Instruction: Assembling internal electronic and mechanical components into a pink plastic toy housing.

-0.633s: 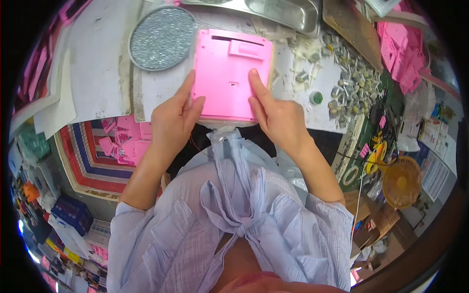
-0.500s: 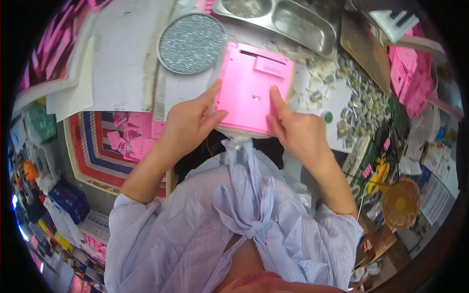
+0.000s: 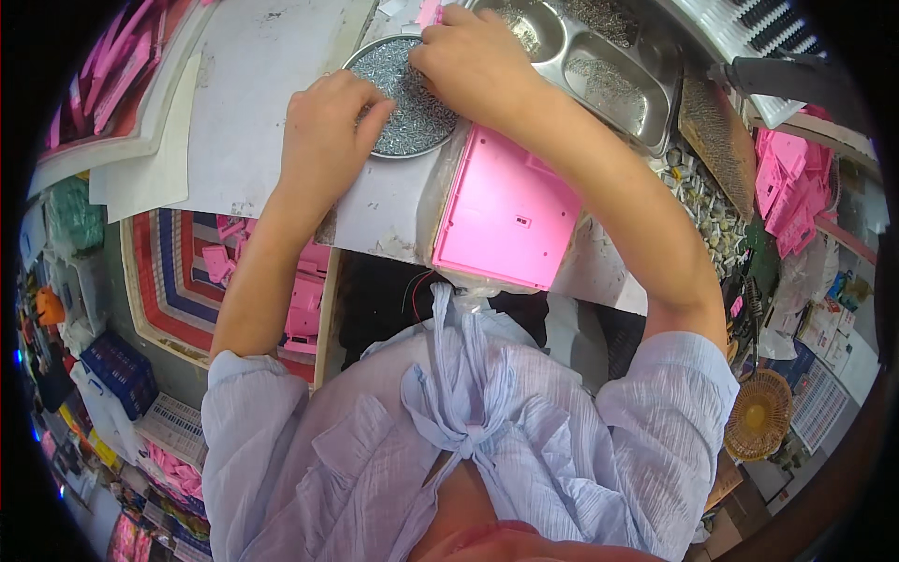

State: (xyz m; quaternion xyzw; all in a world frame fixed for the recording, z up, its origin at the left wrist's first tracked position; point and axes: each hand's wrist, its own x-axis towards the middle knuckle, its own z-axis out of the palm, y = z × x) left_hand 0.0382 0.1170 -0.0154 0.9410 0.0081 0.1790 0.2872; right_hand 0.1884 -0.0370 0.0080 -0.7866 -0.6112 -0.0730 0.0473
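Observation:
A round metal dish (image 3: pixel 412 103) full of small silvery screws stands on the table ahead of me. My left hand (image 3: pixel 330 126) is at its left rim, fingers curled and thumb tip close to the index finger. Reaching across from the right, my right hand (image 3: pixel 478 61) has its bent fingers over the dish's upper right part. What either hand's fingertips hold, if anything, is too small or hidden. A flat pink plastic panel (image 3: pixel 506 215) lies at the table's front edge, below my right forearm and touched by neither hand. Clear plastic film shows under it.
A steel compartment tray (image 3: pixel 655 122) with small metal parts stands at the back right. Loose metal pieces (image 3: pixel 707 211) lie beside a brown board (image 3: pixel 716 140). More pink parts fill a striped-lined bin (image 3: pixel 178 281) at left and a pile (image 3: pixel 787 183) at far right.
Both hands have let go of the pink panel and moved up to the dish of screws. The panel now lies lower in the view, uncovered by my hands.

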